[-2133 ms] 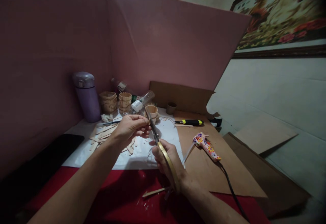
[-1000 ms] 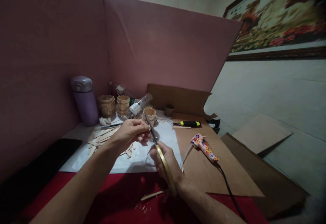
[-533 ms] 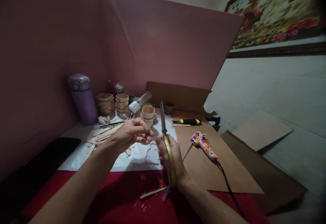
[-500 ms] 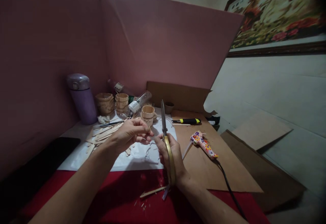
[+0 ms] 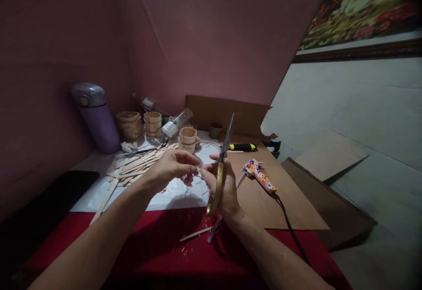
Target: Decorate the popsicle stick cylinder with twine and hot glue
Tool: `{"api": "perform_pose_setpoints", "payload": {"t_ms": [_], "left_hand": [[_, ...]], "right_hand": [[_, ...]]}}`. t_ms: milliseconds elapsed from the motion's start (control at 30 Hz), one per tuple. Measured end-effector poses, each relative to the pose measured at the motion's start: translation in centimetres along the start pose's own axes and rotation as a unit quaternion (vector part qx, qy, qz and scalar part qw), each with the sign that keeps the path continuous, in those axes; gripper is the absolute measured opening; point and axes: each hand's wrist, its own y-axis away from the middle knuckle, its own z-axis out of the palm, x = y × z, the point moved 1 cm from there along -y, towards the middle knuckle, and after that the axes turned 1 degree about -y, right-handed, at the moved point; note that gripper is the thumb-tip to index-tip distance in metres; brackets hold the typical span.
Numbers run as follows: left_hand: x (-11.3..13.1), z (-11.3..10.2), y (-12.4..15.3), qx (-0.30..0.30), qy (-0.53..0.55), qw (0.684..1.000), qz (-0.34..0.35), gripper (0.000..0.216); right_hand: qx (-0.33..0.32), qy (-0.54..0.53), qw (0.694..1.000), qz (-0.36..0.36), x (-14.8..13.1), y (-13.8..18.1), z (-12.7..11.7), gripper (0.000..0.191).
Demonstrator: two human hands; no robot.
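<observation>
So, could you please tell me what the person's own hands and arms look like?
The left hand and right hand are ungloved, with no watch or bracelet visible at either wrist. Both forearms are bare, with no sleeve in view. No ring can be made out, though some right-hand fingers are hidden.

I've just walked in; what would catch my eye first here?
The gold-handled scissors come first, near the middle in the right hand, blades pointing away. Next comes the bright flower-patterned glue gun on the brown cardboard to the right. The purple bottle stands out at the left.
</observation>
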Motion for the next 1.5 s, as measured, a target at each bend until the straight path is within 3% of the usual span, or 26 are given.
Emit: {"api": "perform_pose_setpoints", "payload": {"t_ms": [200, 367, 433, 500, 600, 767, 1033, 1233, 1500], "left_hand": [[0.1, 0.1, 0.0, 0.001, -0.017, 1.000, 0.016, 0.029], [0.1, -0.3, -0.3, 0.093, -0.074, 0.992, 0.047, 0.015], [0.0, -0.2, -0.4, 0.106, -0.079, 0.989, 0.065, 0.025], [-0.2, -0.1, -0.4, 0.096, -0.077, 0.990, 0.075, 0.030], [-0.7, -0.1, -0.4, 0.050, -0.062, 0.995, 0.053, 0.016], [-1.4, 0.0, -0.6, 0.002, -0.060, 0.998, 0.030, 0.015], [-1.4, 0.1, -0.6, 0.041, -0.011, 0.999, 0.005, 0.018], [-1.6, 0.0, -0.8, 0.034, -0.030, 0.999, 0.018, 0.020], [-2.0, -0.1, -1.0, 0.032, -0.006, 0.999, 0.031, 0.025]], "right_hand": [[-0.015, -0.032, 0.999, 0.026, 0.0, -0.2, 0.0, 0.042], [0.018, -0.080, 0.994, 0.066, -0.2, -0.3, -0.1, 0.045], [0.026, -0.086, 0.994, 0.066, -0.3, -0.3, -0.1, 0.046], [0.038, -0.086, 0.994, 0.062, -0.3, -0.4, -0.1, 0.046], [0.055, -0.081, 0.993, 0.059, -0.3, -0.4, -0.1, 0.047], [0.070, -0.082, 0.992, 0.064, -0.5, -0.2, -0.1, 0.048], [0.049, -0.097, 0.991, 0.074, -0.8, 0.0, 0.0, 0.041], [0.028, -0.092, 0.992, 0.079, -0.3, 0.0, 0.2, 0.046], [0.051, -0.082, 0.993, 0.073, -0.5, 0.1, 0.0, 0.046]]}}
